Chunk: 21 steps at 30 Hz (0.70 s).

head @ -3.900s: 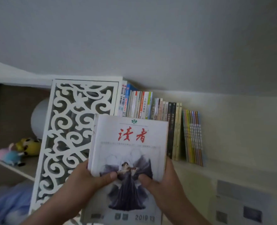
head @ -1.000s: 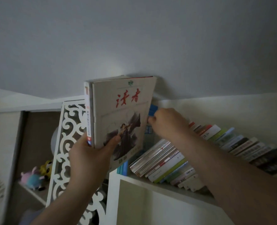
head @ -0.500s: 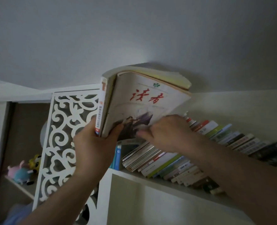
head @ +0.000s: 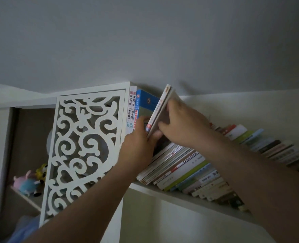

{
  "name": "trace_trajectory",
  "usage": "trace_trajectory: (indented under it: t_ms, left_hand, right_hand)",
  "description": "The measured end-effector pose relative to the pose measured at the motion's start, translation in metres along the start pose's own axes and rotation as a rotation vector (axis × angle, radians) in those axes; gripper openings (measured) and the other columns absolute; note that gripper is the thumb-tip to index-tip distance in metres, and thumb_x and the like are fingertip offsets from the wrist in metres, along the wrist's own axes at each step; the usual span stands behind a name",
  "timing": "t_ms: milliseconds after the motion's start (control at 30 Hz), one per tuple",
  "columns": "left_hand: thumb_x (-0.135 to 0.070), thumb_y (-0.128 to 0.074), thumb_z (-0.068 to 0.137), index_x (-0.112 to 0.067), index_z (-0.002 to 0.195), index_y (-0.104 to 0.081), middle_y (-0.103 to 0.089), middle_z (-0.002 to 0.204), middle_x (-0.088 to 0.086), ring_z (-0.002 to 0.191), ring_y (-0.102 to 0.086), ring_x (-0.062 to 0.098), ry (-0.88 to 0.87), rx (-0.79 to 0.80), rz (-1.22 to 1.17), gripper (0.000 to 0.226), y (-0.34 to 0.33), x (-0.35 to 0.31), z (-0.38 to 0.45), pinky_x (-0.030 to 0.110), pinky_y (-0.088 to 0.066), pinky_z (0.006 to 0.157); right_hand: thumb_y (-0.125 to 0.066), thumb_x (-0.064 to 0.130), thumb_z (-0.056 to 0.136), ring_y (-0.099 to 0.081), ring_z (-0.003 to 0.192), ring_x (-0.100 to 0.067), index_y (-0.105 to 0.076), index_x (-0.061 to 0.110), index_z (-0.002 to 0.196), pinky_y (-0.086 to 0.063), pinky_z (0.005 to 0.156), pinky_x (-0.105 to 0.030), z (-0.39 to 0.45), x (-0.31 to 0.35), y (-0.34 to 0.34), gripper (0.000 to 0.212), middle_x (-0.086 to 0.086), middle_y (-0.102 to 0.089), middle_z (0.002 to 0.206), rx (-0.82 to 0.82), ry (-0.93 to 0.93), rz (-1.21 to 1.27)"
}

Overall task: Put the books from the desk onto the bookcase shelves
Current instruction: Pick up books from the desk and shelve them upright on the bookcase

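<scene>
Head view: a thin magazine (head: 160, 111) stands tilted in the centre of the frame, its spine facing the camera and its top edge leaning toward the upper right. It sits between 2 groups on the bookcase shelf (head: 185, 199): on its left, upright books, 2 white spines (head: 131, 111) with printed characters and a blue book (head: 144, 104) just beside them; on its right, a long row of leaning books (head: 189, 171) that slants down toward the lower right of the frame.

The left hand (head: 138, 146) comes up from the lower left and pinches the magazine's lower end, thumb on the right face and fingers wrapped behind the spine side, so the grip is narrow and closed on the magazine. The right hand (head: 182, 123) reaches in from the lower right; its fingers curl over the magazine's far face and its thumb presses near the lower edge, holding the magazine too. Its forearm crosses in front of the leaning row.

To the left of centre, a white fretwork panel (head: 85, 146) with scroll cut-outs forms the front of the bookcase. Behind it and further left, in the lower left of the frame, soft toys (head: 29, 181) lie on a lower shelf board. A plain grey wall (head: 145, 41) fills the upper half of the frame.
</scene>
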State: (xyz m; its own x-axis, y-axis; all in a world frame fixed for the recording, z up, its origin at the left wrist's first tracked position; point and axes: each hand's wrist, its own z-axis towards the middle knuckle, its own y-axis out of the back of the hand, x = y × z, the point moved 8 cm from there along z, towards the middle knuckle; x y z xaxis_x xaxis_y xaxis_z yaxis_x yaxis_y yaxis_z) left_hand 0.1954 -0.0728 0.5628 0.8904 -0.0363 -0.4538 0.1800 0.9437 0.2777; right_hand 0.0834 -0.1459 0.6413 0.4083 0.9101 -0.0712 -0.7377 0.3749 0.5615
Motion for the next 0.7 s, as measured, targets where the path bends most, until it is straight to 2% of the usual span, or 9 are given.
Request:
trace_trajectory:
  t_ms: [100, 133, 200, 267, 333, 400, 500, 600, 700]
  left_hand:
    - [-0.062, -0.024, 0.105, -0.036, 0.12, -0.051, -0.066, 0.093, -0.008, 0.089, -0.064, 0.018, 0.015, 0.03, -0.097, 0.04, -0.01, 0.005, 0.001, 0.034, -0.046, 0.073]
    - [-0.064, -0.021, 0.104, -0.037, 0.119, -0.052, -0.067, 0.095, -0.007, 0.091, -0.064, 0.019, -0.002, 0.038, -0.113, 0.043, -0.013, 0.005, -0.001, 0.035, -0.048, 0.076]
    - [-0.063, -0.022, 0.106, -0.038, 0.13, -0.054, -0.069, 0.104, -0.004, 0.098, -0.065, 0.021, -0.039, 0.079, -0.111, 0.047, -0.021, 0.002, -0.004, 0.036, -0.051, 0.084]
    - [-0.06, -0.025, 0.108, -0.038, 0.129, -0.056, -0.067, 0.102, -0.007, 0.103, -0.064, 0.022, -0.024, 0.154, -0.128, 0.044, -0.027, 0.007, -0.001, 0.036, -0.049, 0.088]
    - [-0.059, -0.025, 0.108, -0.037, 0.13, -0.055, -0.063, 0.104, -0.014, 0.115, -0.062, 0.02, 0.008, 0.279, -0.22, 0.043, -0.028, 0.013, 0.001, 0.035, -0.047, 0.096]
    - [-0.056, -0.025, 0.11, -0.037, 0.149, -0.048, -0.06, 0.128, -0.016, 0.131, -0.052, 0.01, 0.024, 0.375, -0.313, 0.049, -0.027, 0.018, 0.0, 0.031, -0.04, 0.109]
    - [-0.052, -0.024, 0.112, -0.041, 0.16, -0.035, -0.047, 0.147, -0.021, 0.135, -0.037, -0.007, 0.044, 0.345, -0.379, 0.051, -0.02, 0.021, -0.003, 0.018, -0.029, 0.113]
    - [-0.056, -0.024, 0.111, -0.049, 0.153, -0.037, -0.045, 0.146, -0.022, 0.14, -0.035, 0.001, 0.072, 0.32, -0.424, 0.045, -0.025, 0.02, -0.004, 0.031, -0.028, 0.119]
    - [-0.064, -0.025, 0.108, -0.049, 0.153, -0.042, -0.053, 0.139, -0.019, 0.134, -0.046, 0.008, 0.108, 0.429, -0.389, 0.051, -0.039, 0.016, -0.004, 0.034, -0.034, 0.112]
  right_hand:
    - [-0.063, 0.052, 0.093, -0.057, 0.116, -0.029, -0.035, 0.025, 0.14, -0.051, 0.092, -0.043, 0.011, -0.014, 0.016, 0.062, -0.005, -0.047, 0.135, -0.061, -0.156, 0.374]
    - [-0.063, 0.054, 0.091, -0.055, 0.118, -0.028, -0.03, 0.029, 0.147, -0.051, 0.095, -0.045, 0.016, -0.021, 0.017, 0.07, -0.004, -0.044, 0.138, -0.052, -0.235, 0.531]
    - [-0.065, 0.052, 0.092, -0.052, 0.119, -0.023, -0.023, 0.033, 0.156, -0.047, 0.091, -0.039, 0.024, -0.026, 0.015, 0.079, 0.002, -0.041, 0.138, -0.007, -0.327, 0.714]
    - [-0.07, 0.043, 0.092, -0.054, 0.114, -0.021, -0.037, 0.026, 0.152, -0.046, 0.084, -0.035, 0.03, -0.023, 0.01, 0.07, 0.001, -0.049, 0.127, 0.02, -0.35, 0.713]
    - [-0.075, 0.03, 0.088, -0.061, 0.1, -0.019, -0.061, 0.018, 0.128, -0.051, 0.078, -0.033, 0.039, -0.02, 0.004, 0.044, 0.002, -0.06, 0.105, -0.039, -0.357, 0.721]
    - [-0.076, 0.016, 0.082, -0.064, 0.084, -0.02, -0.071, 0.01, 0.103, -0.052, 0.067, -0.03, 0.047, -0.013, -0.001, 0.023, -0.001, -0.064, 0.084, -0.101, -0.372, 0.736]
    - [-0.067, 0.004, 0.078, -0.069, 0.083, -0.032, -0.07, 0.006, 0.085, -0.06, 0.066, -0.039, 0.058, -0.002, -0.013, 0.007, -0.009, -0.066, 0.077, -0.095, -0.389, 0.784]
    - [-0.063, 0.002, 0.08, -0.067, 0.079, -0.029, -0.062, 0.012, 0.078, -0.066, 0.072, -0.049, 0.057, -0.009, -0.019, 0.011, -0.009, -0.062, 0.076, -0.048, -0.414, 0.773]
    - [-0.064, 0.007, 0.075, -0.067, 0.076, -0.03, -0.066, 0.007, 0.086, -0.058, 0.063, -0.038, 0.051, -0.043, -0.014, 0.011, -0.012, -0.061, 0.08, -0.068, -0.438, 0.61]
